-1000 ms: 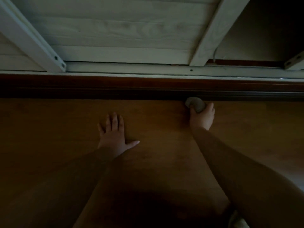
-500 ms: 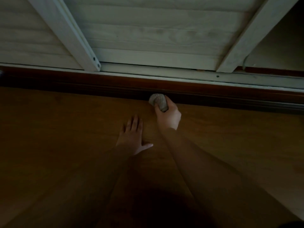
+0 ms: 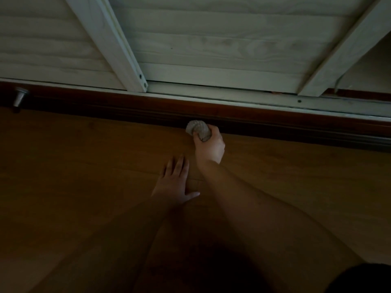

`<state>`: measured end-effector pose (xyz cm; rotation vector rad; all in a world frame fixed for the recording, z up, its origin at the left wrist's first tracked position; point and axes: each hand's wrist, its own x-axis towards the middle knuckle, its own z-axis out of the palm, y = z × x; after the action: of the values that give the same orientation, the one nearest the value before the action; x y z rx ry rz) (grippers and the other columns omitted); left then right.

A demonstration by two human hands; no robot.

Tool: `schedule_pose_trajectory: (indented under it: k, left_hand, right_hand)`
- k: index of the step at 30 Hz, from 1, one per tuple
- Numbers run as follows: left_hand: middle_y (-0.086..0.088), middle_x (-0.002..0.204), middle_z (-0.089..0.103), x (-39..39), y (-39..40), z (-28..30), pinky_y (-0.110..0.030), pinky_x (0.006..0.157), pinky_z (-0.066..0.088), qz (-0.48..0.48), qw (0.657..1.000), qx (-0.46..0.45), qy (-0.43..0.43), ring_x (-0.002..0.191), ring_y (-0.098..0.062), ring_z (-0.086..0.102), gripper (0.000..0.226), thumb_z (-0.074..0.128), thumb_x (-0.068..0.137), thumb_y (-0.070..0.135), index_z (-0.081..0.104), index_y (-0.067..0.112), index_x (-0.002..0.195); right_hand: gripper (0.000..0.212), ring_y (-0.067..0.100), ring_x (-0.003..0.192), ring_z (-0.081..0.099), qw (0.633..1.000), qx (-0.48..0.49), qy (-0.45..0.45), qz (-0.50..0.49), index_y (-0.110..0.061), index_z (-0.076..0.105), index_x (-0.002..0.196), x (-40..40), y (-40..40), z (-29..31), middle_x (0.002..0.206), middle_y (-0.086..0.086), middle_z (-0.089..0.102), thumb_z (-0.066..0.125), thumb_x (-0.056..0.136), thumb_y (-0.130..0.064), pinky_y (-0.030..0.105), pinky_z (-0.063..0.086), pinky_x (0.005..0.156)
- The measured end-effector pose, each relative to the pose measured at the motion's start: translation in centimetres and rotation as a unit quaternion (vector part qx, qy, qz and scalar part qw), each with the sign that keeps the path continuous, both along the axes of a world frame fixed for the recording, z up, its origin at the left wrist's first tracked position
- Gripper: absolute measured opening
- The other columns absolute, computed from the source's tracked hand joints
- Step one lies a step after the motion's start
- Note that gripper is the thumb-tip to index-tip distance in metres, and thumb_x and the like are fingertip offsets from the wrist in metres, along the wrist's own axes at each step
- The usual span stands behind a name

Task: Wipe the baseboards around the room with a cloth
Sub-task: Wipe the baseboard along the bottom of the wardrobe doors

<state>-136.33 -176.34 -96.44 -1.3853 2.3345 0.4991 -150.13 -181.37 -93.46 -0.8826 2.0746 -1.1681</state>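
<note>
Dim view, looking down at wood floor (image 3: 74, 187), brown planks, filling most of the frame. Above that, pale slatted panels (image 3: 222, 39) in a whitish frame, two diagonal frame bars (image 3: 114, 45) crossing, left one with two screw heads at its lower end. Under the panels, a light-coloured track (image 3: 232, 96) running left to right, one small dark screw near its right end. Below the track, dark reddish-brown baseboard (image 3: 105, 106) spanning the full width, meeting the floor along its bottom edge; lower part in deep shadow, detail hard to read. Both forearms reaching in from the bottom, right one crossing close past the left hand. Dark rounded shape at bottom right corner, cannot tell what. Left hand (image 3: 174, 183) flat on the floor, fingers straight and together, thumb spread to the right, holding nothing. Right hand (image 3: 210, 146) just beyond it, fingers curled around a balled-up cloth (image 3: 197, 127). Cloth grey, ribbed texture, pressed against the bottom of the baseboard right where it joins the floor, near mid-frame. Small metal doorstop (image 3: 19, 98) at far left, sticking out from the baseboard, well apart from the cloth and hands. Thin cable (image 3: 336, 86) visible at upper right beside the right frame bar.
</note>
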Motion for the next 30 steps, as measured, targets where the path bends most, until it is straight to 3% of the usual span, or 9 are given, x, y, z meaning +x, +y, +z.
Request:
schedule_pose_trajectory:
  k: [9, 30]
  left_hand:
    - [-0.005, 0.164, -0.022, -0.7, -1.9, 0.0, -0.061, 0.119, 0.003, -0.037, 0.999, -0.002, 0.003, 0.151, -0.028, -0.017, 0.118, 0.040, 0.078, 0.087, -0.011, 0.017, 0.158]
    - [-0.005, 0.160, -0.032, -9.2, -4.0, -0.5, -0.071, 0.114, -0.001, -0.052, 0.998, 0.012, -0.031, 0.148, -0.033, -0.025, 0.123, 0.033, 0.073, 0.093, -0.017, 0.016, 0.156]
  right_hand:
    - [0.041, 0.019, 0.110, 0.060, 0.999, 0.004, 0.046, -0.014, -0.022, 0.060, 0.128, -3.9, 1.7, -0.1, 0.121, 0.003, 0.063, 0.069, 0.088, -0.029, 0.027, 0.046, 0.088]
    - [0.036, 0.017, 0.103, 0.061, 0.993, 0.017, 0.065, -0.100, -0.029, 0.060, 0.119, -20.1, 9.1, 0.7, 0.112, -0.001, 0.065, 0.072, 0.085, -0.031, 0.044, 0.054, 0.090]
